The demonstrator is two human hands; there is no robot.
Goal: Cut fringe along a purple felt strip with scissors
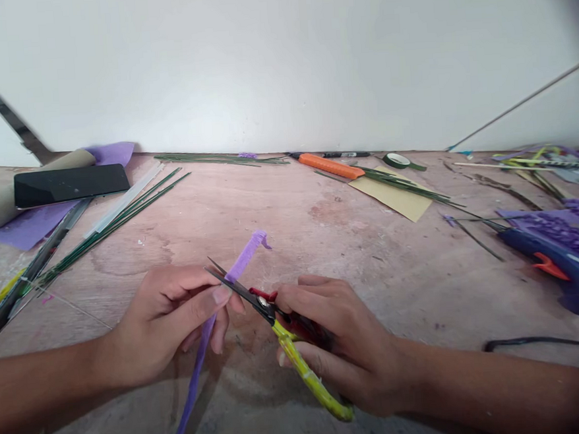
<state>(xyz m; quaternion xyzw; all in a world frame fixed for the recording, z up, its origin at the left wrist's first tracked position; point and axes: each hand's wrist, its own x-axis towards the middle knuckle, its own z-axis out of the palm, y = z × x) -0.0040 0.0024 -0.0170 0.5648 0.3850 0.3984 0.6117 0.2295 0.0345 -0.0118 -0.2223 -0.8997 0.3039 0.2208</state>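
Note:
A narrow purple strip, which looks like crepe paper, is pinched between the thumb and fingers of my left hand. Its short upper end sticks out past the fingertips and curls at the tip, while a long tail hangs down toward the bottom edge. My right hand grips scissors with black blades, one yellow-wrapped handle and some red at the other. The blades are slightly parted and lie across the strip, right beside my left thumb tip.
At left, a phone rests on a cardboard roll near purple paper and green wires. Farther back lie an orange cutter, green tape and yellow paper. A blue glue gun lies at right beside purple pieces.

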